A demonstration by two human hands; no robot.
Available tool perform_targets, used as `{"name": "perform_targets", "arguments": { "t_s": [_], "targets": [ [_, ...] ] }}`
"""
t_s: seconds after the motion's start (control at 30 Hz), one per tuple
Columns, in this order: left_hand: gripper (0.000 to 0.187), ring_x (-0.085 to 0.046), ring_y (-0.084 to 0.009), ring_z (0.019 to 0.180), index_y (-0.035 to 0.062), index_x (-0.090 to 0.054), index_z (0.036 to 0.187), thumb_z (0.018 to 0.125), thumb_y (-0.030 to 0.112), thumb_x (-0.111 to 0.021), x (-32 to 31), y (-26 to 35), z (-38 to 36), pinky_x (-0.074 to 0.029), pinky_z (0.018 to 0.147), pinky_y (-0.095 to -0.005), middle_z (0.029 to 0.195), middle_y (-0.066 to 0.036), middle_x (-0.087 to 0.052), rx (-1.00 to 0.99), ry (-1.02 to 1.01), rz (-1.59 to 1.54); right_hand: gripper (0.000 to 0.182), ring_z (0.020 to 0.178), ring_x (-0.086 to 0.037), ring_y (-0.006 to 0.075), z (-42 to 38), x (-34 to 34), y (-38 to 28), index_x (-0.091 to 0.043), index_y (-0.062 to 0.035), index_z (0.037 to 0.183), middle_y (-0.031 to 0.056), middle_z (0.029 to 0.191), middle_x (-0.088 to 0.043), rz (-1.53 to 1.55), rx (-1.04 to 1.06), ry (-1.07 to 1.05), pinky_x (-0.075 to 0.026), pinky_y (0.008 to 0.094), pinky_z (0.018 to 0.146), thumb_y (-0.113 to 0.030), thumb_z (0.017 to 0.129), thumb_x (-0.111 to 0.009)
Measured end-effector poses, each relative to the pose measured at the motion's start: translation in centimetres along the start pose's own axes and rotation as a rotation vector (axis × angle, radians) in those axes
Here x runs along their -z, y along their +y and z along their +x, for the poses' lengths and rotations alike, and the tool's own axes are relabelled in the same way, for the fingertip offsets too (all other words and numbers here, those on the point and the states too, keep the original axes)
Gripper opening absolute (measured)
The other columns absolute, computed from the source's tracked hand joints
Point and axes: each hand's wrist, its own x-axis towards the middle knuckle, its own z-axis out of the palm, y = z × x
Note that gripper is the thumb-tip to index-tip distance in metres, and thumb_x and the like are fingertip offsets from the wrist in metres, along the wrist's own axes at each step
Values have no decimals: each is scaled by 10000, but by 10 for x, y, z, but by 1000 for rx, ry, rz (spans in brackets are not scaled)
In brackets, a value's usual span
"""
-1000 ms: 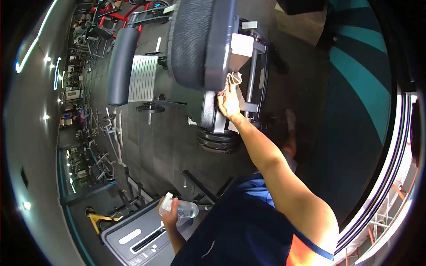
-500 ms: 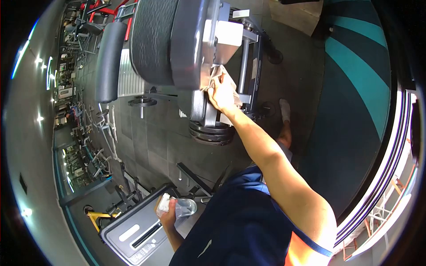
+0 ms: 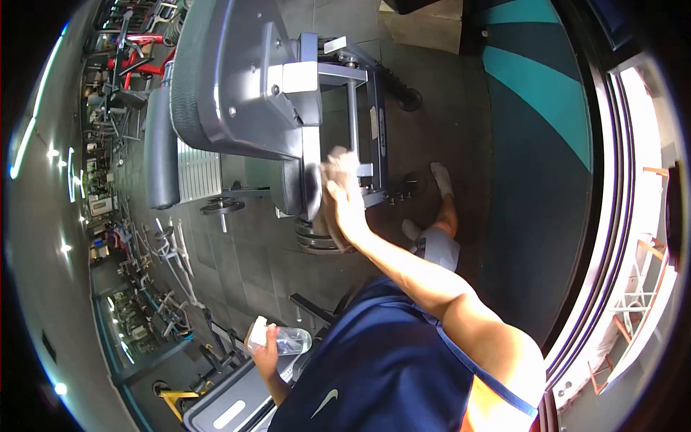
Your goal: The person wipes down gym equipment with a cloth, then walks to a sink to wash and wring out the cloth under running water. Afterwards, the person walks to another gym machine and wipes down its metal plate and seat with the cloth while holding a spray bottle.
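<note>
My left hand (image 3: 268,354) is wrapped around a clear spray bottle (image 3: 292,340) with a white trigger head, held low at my side. My right arm reaches forward to a padded gym machine (image 3: 255,86). In my right hand (image 3: 348,205) is a crumpled brownish cloth (image 3: 337,167), slightly blurred. This hand is beside a small black pad (image 3: 309,191) below the machine's large backrest-like pad. Whether the cloth touches the pad is hard to tell.
Black weight plates (image 3: 320,236) sit low on the machine, near my right forearm. A grey padded roller (image 3: 163,147) juts out at its left. A treadmill (image 3: 234,407) stands by my left arm. A teal-striped dark wall (image 3: 533,93) and a window are on the right.
My right hand has moved with the cloth from the edge of the large pad down to beside the smaller pad. My left hand still holds the spray bottle. The whole view has shifted.
</note>
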Motion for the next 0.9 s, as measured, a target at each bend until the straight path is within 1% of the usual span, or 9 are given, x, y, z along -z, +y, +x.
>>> {"name": "perform_targets", "arguments": {
  "t_s": [0.13, 0.2, 0.33, 0.4, 0.53, 0.67, 0.73, 0.87, 0.9],
  "targets": [
    [156, -658, -134, 692, -22, -616, 927, 931, 127, -660, 6, 11, 4, -517, 635, -278, 783, -44, -645, 25, -87, 91, 431, 1357, -371, 389, 63, -72, -93, -561, 18, 1226, 255, 1452, -389, -101, 288, -229, -298, 473, 1118, -175, 852, -651],
    [179, -661, -130, 698, -27, -616, 931, 925, 143, -670, 7, 10, 1, -514, 636, -277, 774, -46, -649, 65, -41, 87, 821, 1431, -273, 379, 62, -107, -85, -138, 11, 1529, 259, 1503, -328, 101, 269, -135, -235, 431, 1164, -179, 896, -626],
    [211, -659, -124, 697, -31, -620, 938, 915, 167, -691, 5, 7, 7, -509, 636, -276, 767, -42, -654, 102, -17, 70, 360, 1071, -611, 340, 26, -58, 14, -567, 4, 1233, 230, 1147, -625, -186, 165, -93, -462, 400, 933, -261, 1003, -483],
    [211, -659, -127, 697, -31, -622, 941, 914, 166, -692, 7, 2, 8, -510, 634, -278, 767, -43, -657, 165, -41, 81, 488, 904, -672, 337, 10, 7, 79, -679, -5, 1057, 227, 903, -683, -528, -486, -151, -510, 431, 812, -409, 1018, -407],
    [174, -647, -116, 689, -15, -637, 911, 916, 153, -685, 4, 10, 7, -501, 624, -274, 742, -41, -670, 67, -30, 76, 382, 906, -650, 265, 57, 79, 49, -642, -13, 1117, 203, 961, -663, 15, -342, 182, -500, 360, 866, -334, 1006, -468],
    [165, -639, -112, 691, 3, -627, 869, 898, 147, -701, 3, -1, 2, -489, 613, -263, 732, -34, -660, 146, -94, 20, 335, 939, -638, 279, 110, 27, 57, -624, -9, 1137, 169, 995, -665, -584, 89, -237, -501, 356, 865, -289, 971, -544],
    [175, -630, -108, 684, 13, -625, 857, 879, 156, -724, 4, -7, -5, -485, 616, -264, 736, -31, -659, 214, -51, 28, 319, 980, -623, 361, 90, -8, 97, -606, 5, 1166, 224, 1057, -636, -412, 112, -308, -484, 404, 914, -234, 957, -567],
    [169, -607, -98, 671, 21, -642, 908, 875, 165, -724, -3, -4, -5, -464, 605, -258, 745, -27, -662, 286, 36, -86, 342, 1259, -420, 515, -12, -7, 117, -584, 96, 1137, 303, 1148, -546, -1186, 692, -601, -242, 658, 1109, -120, 880, -516],
    [170, -607, -97, 671, 20, -643, 915, 876, 165, -723, -3, 1, -6, -462, 604, -256, 744, -26, -662, 329, 15, -80, 361, 1264, -391, 536, -34, -1, 97, -597, 90, 1129, 302, 1139, -542, -1070, 505, -787, -193, 682, 1118, -148, 871, -512]
  ]
}}
